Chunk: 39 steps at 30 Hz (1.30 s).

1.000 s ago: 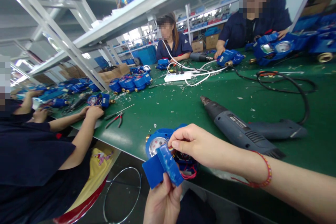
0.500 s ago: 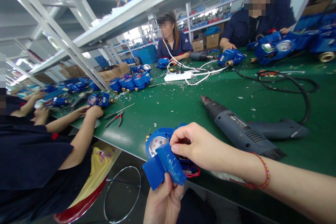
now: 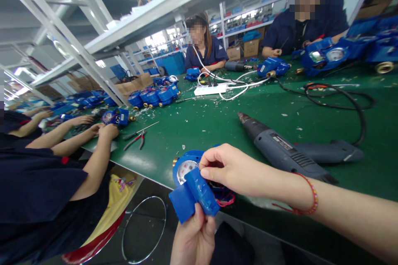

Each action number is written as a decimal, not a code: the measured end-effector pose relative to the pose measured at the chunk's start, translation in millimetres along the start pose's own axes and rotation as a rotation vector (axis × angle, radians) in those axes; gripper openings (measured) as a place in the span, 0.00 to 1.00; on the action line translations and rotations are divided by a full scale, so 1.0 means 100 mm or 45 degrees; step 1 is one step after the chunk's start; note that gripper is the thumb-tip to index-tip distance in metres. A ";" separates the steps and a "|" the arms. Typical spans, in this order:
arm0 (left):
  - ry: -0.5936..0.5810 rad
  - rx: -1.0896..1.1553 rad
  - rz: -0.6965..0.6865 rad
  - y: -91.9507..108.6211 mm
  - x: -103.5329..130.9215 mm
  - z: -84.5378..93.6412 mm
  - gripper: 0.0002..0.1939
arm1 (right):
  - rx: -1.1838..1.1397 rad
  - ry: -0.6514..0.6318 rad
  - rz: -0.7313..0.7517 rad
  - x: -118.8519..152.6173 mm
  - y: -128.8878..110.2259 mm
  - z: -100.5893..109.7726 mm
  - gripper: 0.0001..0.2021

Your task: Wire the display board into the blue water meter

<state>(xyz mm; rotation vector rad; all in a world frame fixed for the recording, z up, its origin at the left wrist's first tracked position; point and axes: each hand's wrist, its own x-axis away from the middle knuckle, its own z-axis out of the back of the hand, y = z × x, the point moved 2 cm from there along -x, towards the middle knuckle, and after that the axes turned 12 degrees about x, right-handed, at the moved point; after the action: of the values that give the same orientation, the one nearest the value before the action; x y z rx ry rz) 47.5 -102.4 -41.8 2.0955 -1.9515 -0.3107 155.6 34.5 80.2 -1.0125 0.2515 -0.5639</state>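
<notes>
A blue plastic part (image 3: 202, 192) with clear film or glue on its face is gripped from below by my left hand (image 3: 194, 236), at the table's front edge. At that part's upper right corner, my right hand (image 3: 222, 169) pinches with thumb and index finger; whatever lies between those fingertips is too small to make out. Just behind is a blue meter (image 3: 188, 167) with a round white dial, partly hidden by the part and my right hand. Red wires (image 3: 226, 201) show under my right wrist.
A grey heat gun (image 3: 286, 149) lies right of my hands, its black cable behind. Pliers (image 3: 135, 140) and a screwdriver lie left. Farther back are a white power strip (image 3: 210, 89) and blue meters (image 3: 166, 94). Co-workers sit at left and across the green table (image 3: 199, 128).
My right hand has shifted very slightly left at the blue part. At the left, another person's forearm has come into view; across the table, a co-worker's hand has left a blue meter.
</notes>
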 end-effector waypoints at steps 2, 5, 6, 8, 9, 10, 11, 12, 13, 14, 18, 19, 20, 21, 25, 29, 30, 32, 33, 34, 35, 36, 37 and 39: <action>-0.058 0.004 -0.008 0.01 0.00 -0.02 0.27 | 0.104 0.162 0.088 0.09 0.00 0.04 0.05; -0.093 0.006 -0.024 0.00 0.00 -0.09 0.27 | 0.277 0.442 0.308 0.33 0.02 0.04 0.06; -0.094 0.014 -0.026 -0.01 -0.01 -0.12 0.27 | 0.334 0.468 0.390 0.41 0.05 0.02 0.06; -0.091 0.037 -0.032 -0.02 -0.01 -0.16 0.28 | 0.434 0.440 0.486 0.53 0.11 -0.05 0.02; -0.081 0.048 -0.036 -0.03 -0.01 -0.18 0.28 | 0.465 0.414 0.503 0.56 0.15 -0.09 0.00; -0.065 0.059 -0.039 -0.04 0.00 -0.19 0.28 | 0.479 0.395 0.507 0.58 0.18 -0.13 0.02; -0.040 0.066 -0.042 -0.05 0.00 -0.20 0.28 | 0.477 0.384 0.504 0.58 0.21 -0.16 0.02; -0.011 0.072 -0.040 -0.05 0.00 -0.20 0.27 | 0.460 0.379 0.507 0.57 0.24 -0.18 0.01; 0.019 0.079 -0.037 -0.05 0.01 -0.20 0.27 | 0.437 0.379 0.509 0.56 0.25 -0.19 0.02; 0.058 0.085 -0.034 -0.05 0.02 -0.19 0.26 | 0.408 0.381 0.503 0.54 0.26 -0.20 0.05; 0.134 0.080 -0.040 -0.05 0.03 -0.18 0.25 | 0.219 0.351 0.359 0.50 0.23 -0.17 0.07; 0.119 0.075 -0.048 -0.05 0.03 -0.18 0.25 | 0.171 0.336 0.308 0.49 0.22 -0.15 0.07; 0.094 0.069 -0.054 -0.05 0.03 -0.18 0.25 | 0.135 0.319 0.267 0.50 0.20 -0.15 0.07; 0.069 0.061 -0.060 -0.05 0.04 -0.19 0.25 | 0.113 0.308 0.237 0.50 0.19 -0.14 0.07; 0.078 0.018 -0.118 -0.09 0.04 -0.19 0.24 | 0.116 0.309 0.233 0.50 0.18 -0.13 0.07; 0.223 -0.048 -0.242 -0.12 -0.01 -0.26 0.15 | 0.181 0.345 0.296 0.48 0.23 -0.16 0.07; 0.270 -0.069 -0.268 -0.13 -0.02 -0.28 0.12 | 0.175 0.348 0.304 0.48 0.25 -0.17 0.08; 0.348 -0.097 -0.298 -0.14 -0.04 -0.32 0.11 | 0.128 0.344 0.297 0.47 0.26 -0.19 0.08; 0.373 -0.102 -0.294 -0.15 -0.05 -0.33 0.11 | 0.093 0.337 0.286 0.47 0.26 -0.20 0.09; 0.391 -0.099 -0.285 -0.16 -0.04 -0.34 0.11 | 0.056 0.326 0.272 0.48 0.26 -0.20 0.09; 0.413 -0.087 -0.274 -0.17 -0.04 -0.34 0.10 | 0.018 0.312 0.251 0.48 0.25 -0.21 0.09; 0.436 -0.065 -0.262 -0.18 -0.03 -0.34 0.10 | -0.025 0.296 0.223 0.48 0.25 -0.21 0.09; 0.456 -0.037 -0.249 -0.19 -0.02 -0.34 0.11 | -0.070 0.274 0.195 0.48 0.24 -0.21 0.10; 0.487 0.021 -0.221 -0.21 -0.01 -0.34 0.11 | -0.167 0.213 0.136 0.47 0.24 -0.21 0.09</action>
<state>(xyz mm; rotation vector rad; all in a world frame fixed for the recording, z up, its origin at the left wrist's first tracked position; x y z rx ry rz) 78.9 -98.2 -16.6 2.1475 -1.5631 0.0735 193.1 3.4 51.6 -1.0730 0.4935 -0.5409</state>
